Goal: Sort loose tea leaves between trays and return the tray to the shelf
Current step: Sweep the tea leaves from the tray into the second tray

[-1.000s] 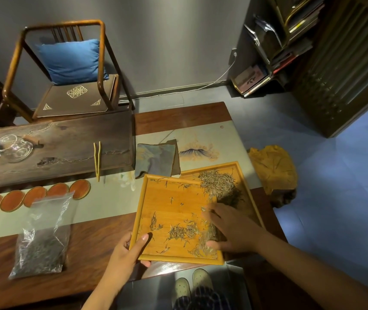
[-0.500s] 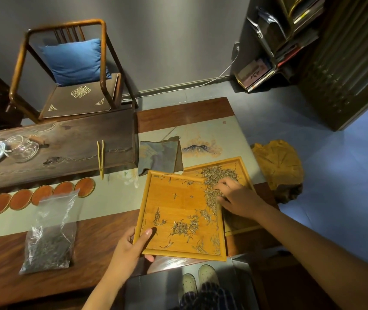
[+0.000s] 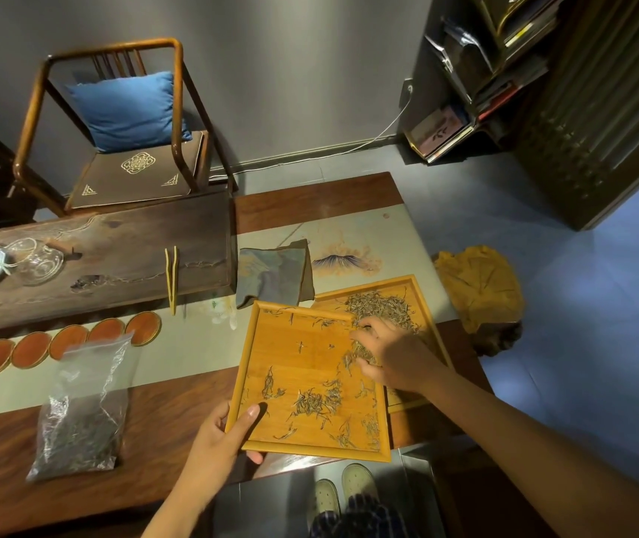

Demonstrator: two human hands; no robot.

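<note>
While my left hand [image 3: 220,440] gripped the near-left corner of the front tray [image 3: 302,366], thumb laid flat on its inner floor and the other fingers curled beneath the rim, my right hand [image 3: 391,359] lay over that tray's far-right edge. Its fingers [image 3: 364,331] were bent and loosely spread, tips down among the tea leaves [image 3: 360,353] bunched at that edge; whether they actually pinched any I could not tell. A looser scatter of leaves [image 3: 316,403] lay on the front tray's floor, nearer to me than my right hand and to the right of my left thumb. The back tray [image 3: 420,304] sat partly under the front tray's right side, and its heap of pale leaves [image 3: 381,306] lay just beyond my right fingertips. Left of the front tray on the surface [image 3: 7,471] lay a clear bag of dark tea [image 3: 81,409], and just beyond the tray's far edge a folded grey cloth [image 3: 271,271].
</note>
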